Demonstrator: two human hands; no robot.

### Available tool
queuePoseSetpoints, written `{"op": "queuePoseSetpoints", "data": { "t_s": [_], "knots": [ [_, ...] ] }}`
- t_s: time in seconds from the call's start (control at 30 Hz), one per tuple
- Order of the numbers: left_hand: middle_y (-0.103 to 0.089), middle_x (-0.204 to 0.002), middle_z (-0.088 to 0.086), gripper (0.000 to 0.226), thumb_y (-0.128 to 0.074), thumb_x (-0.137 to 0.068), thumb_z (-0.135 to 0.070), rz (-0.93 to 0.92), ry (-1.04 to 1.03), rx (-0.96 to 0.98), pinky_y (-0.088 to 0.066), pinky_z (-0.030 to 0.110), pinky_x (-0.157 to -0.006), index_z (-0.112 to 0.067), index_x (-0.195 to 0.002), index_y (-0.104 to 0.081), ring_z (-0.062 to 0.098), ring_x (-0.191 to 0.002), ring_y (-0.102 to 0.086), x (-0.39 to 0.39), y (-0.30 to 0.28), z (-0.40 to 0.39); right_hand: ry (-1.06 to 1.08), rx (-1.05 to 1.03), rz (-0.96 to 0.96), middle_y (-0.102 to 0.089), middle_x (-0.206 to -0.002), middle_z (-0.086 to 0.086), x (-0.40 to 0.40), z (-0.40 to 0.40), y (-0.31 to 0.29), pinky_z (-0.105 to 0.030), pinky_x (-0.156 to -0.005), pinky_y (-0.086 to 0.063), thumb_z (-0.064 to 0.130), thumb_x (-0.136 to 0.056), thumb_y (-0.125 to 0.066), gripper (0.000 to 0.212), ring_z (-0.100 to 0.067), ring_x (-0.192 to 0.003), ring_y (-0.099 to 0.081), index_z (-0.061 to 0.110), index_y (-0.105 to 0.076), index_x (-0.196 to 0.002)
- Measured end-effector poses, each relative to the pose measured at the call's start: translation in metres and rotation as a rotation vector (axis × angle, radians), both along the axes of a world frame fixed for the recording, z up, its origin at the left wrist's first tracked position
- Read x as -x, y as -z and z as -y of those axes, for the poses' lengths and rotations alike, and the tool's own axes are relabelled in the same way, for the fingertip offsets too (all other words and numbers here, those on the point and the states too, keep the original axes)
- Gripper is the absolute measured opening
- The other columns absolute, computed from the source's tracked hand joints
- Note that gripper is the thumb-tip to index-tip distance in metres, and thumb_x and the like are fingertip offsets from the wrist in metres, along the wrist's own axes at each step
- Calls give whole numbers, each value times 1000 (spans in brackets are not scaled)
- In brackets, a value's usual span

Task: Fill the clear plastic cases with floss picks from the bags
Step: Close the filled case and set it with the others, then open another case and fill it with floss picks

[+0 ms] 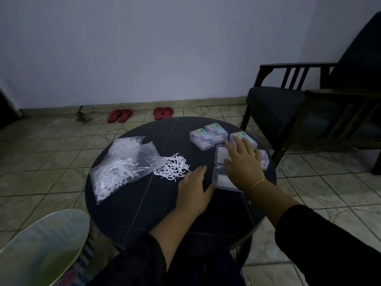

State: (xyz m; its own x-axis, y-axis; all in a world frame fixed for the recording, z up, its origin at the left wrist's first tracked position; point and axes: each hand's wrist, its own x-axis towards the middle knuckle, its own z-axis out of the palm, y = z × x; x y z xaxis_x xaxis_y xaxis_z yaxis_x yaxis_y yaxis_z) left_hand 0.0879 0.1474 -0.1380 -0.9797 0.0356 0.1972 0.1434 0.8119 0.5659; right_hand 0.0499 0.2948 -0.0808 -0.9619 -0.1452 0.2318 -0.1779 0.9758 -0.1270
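Your right hand (242,162) lay flat-fingered over the open case (221,168) near the table's right edge, left hand (193,186) open beside it; the loose picks (173,167) needed gathering next

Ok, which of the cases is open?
The empty case lying flat under the right hand; the cases behind it are shut, with colourful labels.

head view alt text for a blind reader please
A person's open right hand reaches over an open clear plastic case on a round dark table; the open left hand rests beside loose white floss picks spilling from clear bags.
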Motion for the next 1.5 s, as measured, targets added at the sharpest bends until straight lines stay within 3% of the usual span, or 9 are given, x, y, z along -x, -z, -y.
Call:
{"op": "queuePoseSetpoints", "data": {
  "t_s": [0.13, 0.23, 0.4, 0.6, 0.77, 0.93, 1.1, 1.33, 1.5],
  "knots": [
    [-43, -145, 0, 45, -51, -94, -19, -139, -112, -22, -25, 31, -112, -16, -138, -46, 16, -134, -36, -8, 0, 33, -151, -11, -53, -20, -154, -1, -11, 25, -7, -43, -111, -18, 33, -97, -41, 51, -22, -142, -12, 24, -26, -145],
    [-49, -139, 6, 47, -47, -88, -1, -143, -170, -41, -29, 29, -109, -9, -135, -50, 21, -128, -42, -9, 3, 58, -238, -30, -3, -30, -149, 2, -12, 46, -6, -39, -108, -22, 34, -98, -39, 49, -20, -137, -22, 23, -30, -144],
    [-55, -122, 8, 48, -45, -81, 9, -174, -217, -46, -35, 30, -104, -8, -125, -58, 24, -118, -45, -4, 3, 81, -293, -101, 115, -34, -148, 1, -5, 74, 8, -40, -108, -23, 34, -98, -38, 48, -21, -135, -26, 21, -32, -144],
    [-23, -155, 6, 59, -40, -92, 0, -93, -174, 42, -16, 29, -118, -8, -148, -24, 19, -143, -17, 16, 4, 89, -288, -59, 209, -34, -147, -3, 14, 102, 20, -39, -108, -24, 49, -95, -40, 60, -23, -135, -28, 17, -29, -145],
    [-20, -156, 8, 60, -39, -96, -13, -14, -223, 139, -10, 30, -117, -8, -150, -14, 20, -143, -15, 42, -4, 100, -279, -39, 307, -14, -157, -10, 27, 118, 28, -42, -114, -16, 55, -95, -33, 73, -26, -143, -14, 14, -11, -150],
    [-8, -160, 4, 59, -27, -99, -32, 182, -291, 228, -7, 38, -118, -15, -152, -7, 19, -146, -5, 59, -3, 106, -275, -32, 396, -3, -158, -12, 34, 126, 38, -44, -116, -11, 47, -99, -27, 65, -29, -145, -5, 18, -4, -152],
    [-12, -159, 3, 54, -23, -101, -33, 241, -209, 304, -7, 39, -118, -16, -151, -15, 25, -146, -4, 55, -3, 101, -305, -47, 433, -2, -159, -12, 30, 124, 41, -42, -117, -10, 32, -103, -20, 53, -28, -146, -4, 14, -8, -151],
    [-30, -153, -4, 47, -29, -99, -28, 149, -184, 281, -19, 32, -112, -21, -145, -36, 17, -138, -24, 19, -8, 88, -361, -26, 445, -12, -157, -10, 0, 102, 36, -38, -116, -13, 22, -101, -33, 51, -27, -144, -11, 13, -19, -149],
    [-39, -147, -2, 43, -33, -98, -24, 224, -115, 231, -28, 33, -109, -24, -139, -46, 21, -131, -32, -7, -21, 86, -427, -44, 498, -22, -155, -7, -22, 85, 20, -35, -115, -19, 16, -98, -42, 52, -25, -141, -22, 14, -26, -148]
  ]
}}
